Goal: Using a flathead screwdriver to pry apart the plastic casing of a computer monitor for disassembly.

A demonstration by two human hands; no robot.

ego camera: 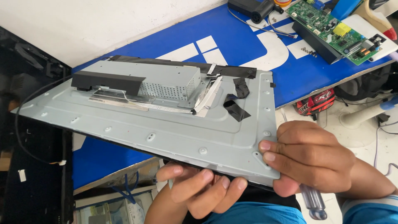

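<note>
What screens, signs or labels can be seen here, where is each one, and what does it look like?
Display panel: held at its near edge by the left hand and right hand; flat grey metal back facing up, with black tape strips.
Blue sign board: lying under the panel as the work surface; bright blue with large white shapes.
White label: far left on a dark object; small rectangle.

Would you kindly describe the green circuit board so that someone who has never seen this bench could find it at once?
Start from the blue table behind the grey metal panel that both hands hold. Follow the table to its far right corner: the green circuit board lies there, tilted, partly over a black box. It is the only green thing there, studded with small parts, one of them a yellow block.
</note>
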